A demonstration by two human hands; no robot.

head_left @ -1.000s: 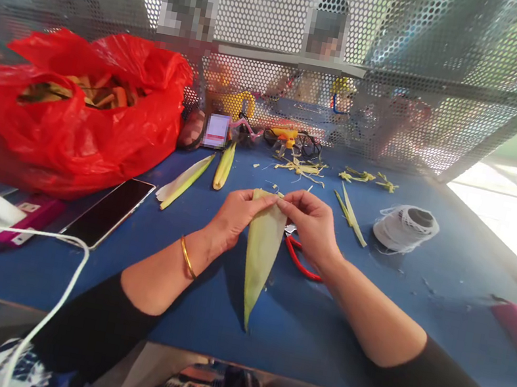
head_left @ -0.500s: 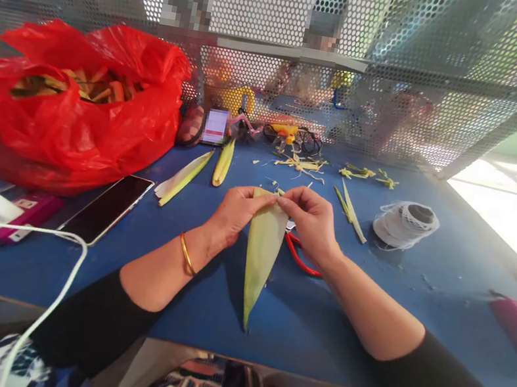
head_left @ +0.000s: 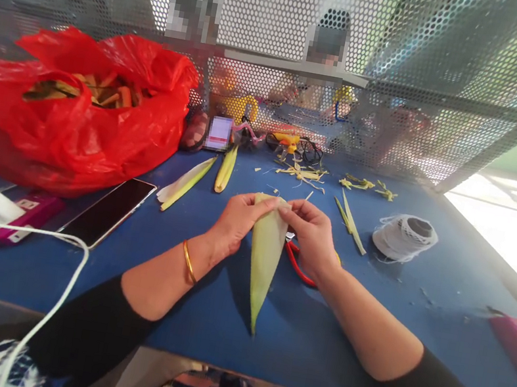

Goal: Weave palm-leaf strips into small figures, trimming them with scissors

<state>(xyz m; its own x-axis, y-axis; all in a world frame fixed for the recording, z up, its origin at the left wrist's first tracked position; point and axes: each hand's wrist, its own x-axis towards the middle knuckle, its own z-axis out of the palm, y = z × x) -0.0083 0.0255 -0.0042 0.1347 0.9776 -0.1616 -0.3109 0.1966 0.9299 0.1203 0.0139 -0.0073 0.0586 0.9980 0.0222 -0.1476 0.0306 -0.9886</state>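
A pale green corn husk (head_left: 264,254) hangs with its wide end up and its pointed tip toward me. My left hand (head_left: 240,220) pinches its top edge between thumb and fingers. My right hand (head_left: 310,234) pinches the same edge at the right, thumbs close together. Partly hidden under my right hand lies a pair of scissors with red handles (head_left: 297,264). Beyond my hands, two more husk pieces, one open (head_left: 185,182) and one narrow and folded (head_left: 225,169), rest on the blue table (head_left: 313,336).
At the left stands a red plastic bag (head_left: 121,149) of dried pieces, near a phone (head_left: 110,211) and a white cable (head_left: 82,262). A spool of white thread (head_left: 405,238) is at the right. Husk scraps (head_left: 303,173) lie before a perforated metal screen (head_left: 279,17), with people behind it.
The view has tilted slightly, so everything sits a little lower. Both hands keep their pinch on the husk, and the right fingers have shifted slightly at its top edge.
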